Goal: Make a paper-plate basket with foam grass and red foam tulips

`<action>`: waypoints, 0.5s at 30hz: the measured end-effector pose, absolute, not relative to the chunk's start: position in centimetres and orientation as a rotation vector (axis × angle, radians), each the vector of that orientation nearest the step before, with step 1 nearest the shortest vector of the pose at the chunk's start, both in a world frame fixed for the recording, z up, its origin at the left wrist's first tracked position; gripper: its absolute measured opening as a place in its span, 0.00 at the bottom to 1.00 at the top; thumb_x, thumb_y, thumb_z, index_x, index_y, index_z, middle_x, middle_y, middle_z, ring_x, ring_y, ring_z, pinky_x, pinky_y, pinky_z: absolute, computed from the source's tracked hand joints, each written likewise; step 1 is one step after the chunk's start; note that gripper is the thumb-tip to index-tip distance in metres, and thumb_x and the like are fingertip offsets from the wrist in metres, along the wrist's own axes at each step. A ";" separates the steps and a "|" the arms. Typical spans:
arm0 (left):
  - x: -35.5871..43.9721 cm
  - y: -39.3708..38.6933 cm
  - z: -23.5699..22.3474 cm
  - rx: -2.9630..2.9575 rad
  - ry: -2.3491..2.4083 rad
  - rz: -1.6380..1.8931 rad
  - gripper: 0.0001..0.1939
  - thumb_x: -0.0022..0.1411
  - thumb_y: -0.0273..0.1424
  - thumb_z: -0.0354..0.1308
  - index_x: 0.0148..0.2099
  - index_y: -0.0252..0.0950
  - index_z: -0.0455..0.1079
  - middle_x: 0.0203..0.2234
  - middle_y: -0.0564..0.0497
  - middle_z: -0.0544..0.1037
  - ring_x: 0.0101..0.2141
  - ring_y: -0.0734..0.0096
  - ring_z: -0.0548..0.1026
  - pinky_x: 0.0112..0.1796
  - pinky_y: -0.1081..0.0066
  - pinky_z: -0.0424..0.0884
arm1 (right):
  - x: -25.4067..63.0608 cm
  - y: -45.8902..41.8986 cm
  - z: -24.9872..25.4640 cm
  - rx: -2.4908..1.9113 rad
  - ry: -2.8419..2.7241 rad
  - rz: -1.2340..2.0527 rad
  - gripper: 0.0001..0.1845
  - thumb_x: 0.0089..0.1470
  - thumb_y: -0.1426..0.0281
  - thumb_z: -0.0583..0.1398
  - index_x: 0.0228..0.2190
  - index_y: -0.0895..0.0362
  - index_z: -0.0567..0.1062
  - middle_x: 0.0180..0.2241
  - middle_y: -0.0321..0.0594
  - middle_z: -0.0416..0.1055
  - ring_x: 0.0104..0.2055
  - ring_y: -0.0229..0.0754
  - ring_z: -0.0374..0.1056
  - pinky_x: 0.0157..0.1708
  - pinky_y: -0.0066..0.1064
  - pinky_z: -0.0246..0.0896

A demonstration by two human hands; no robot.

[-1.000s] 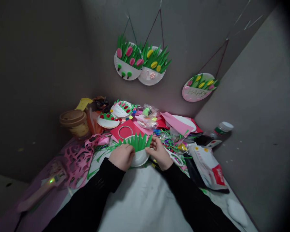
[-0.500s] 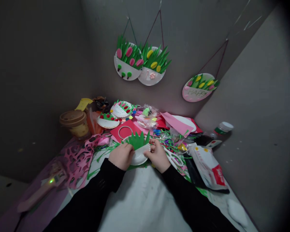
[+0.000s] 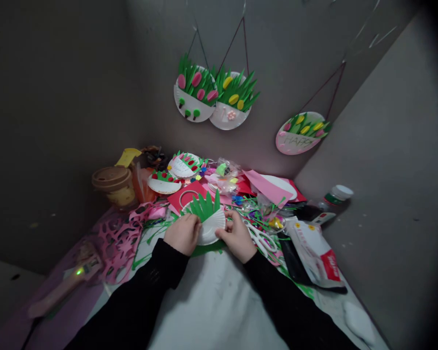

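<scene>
Between my hands is a white paper plate (image 3: 210, 230) with a cut half forming a pocket, and green paper grass (image 3: 203, 206) with pointed blades stands up out of it. My left hand (image 3: 183, 233) pinches the plate at its left edge, the fingertips partly hidden. On the right edge, my right hand (image 3: 237, 235) grips the rim between thumb and fingers. Just right of that hand lie white-handled scissors (image 3: 263, 240). Behind the plate is red paper (image 3: 178, 198) with a ring-shaped roll of tape (image 3: 189, 197) on it.
Pink cut-out paper scraps (image 3: 120, 243), a lidded cup (image 3: 115, 187) and a glue gun (image 3: 67, 287) with a green light are on the left. A white pouch (image 3: 316, 253) and a bottle (image 3: 337, 194) stand right. Finished plate baskets (image 3: 195, 109) hang on the wall.
The plate has tilted and turned slightly between my hands, so its ribbed rim shows more on the right. The green grass has shifted a little to the left and up.
</scene>
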State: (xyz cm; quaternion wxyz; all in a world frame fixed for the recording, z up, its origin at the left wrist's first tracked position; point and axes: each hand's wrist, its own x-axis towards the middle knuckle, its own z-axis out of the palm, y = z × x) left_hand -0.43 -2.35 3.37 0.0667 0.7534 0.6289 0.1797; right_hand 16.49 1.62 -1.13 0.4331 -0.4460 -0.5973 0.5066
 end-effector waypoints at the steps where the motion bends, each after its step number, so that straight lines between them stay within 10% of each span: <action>1: -0.4 -2.3 3.4 2.267 1.914 0.535 0.09 0.62 0.30 0.43 0.35 0.36 0.64 0.32 0.48 0.71 0.35 0.67 0.70 0.35 0.70 0.63 | 16.6 1.7 -0.9 -1.086 -1.502 1.270 0.22 0.38 0.75 0.60 0.38 0.54 0.60 0.19 0.26 0.65 0.21 0.35 0.63 0.21 0.24 0.54; 6: -0.4 -2.3 3.3 2.333 2.011 0.425 0.10 0.63 0.30 0.43 0.37 0.37 0.66 0.33 0.48 0.71 0.35 0.66 0.70 0.34 0.69 0.62 | 17.4 2.1 0.5 -1.044 -1.546 1.097 0.15 0.45 0.66 0.59 0.37 0.57 0.67 0.34 0.40 0.69 0.33 0.39 0.65 0.31 0.29 0.60; 15: -0.4 -2.4 2.4 2.564 1.926 0.655 0.09 0.62 0.27 0.44 0.39 0.39 0.66 0.36 0.47 0.70 0.36 0.65 0.69 0.34 0.68 0.65 | 18.0 1.9 1.3 -1.120 -1.496 0.971 0.10 0.45 0.63 0.61 0.23 0.58 0.70 0.20 0.32 0.65 0.22 0.35 0.58 0.23 0.26 0.54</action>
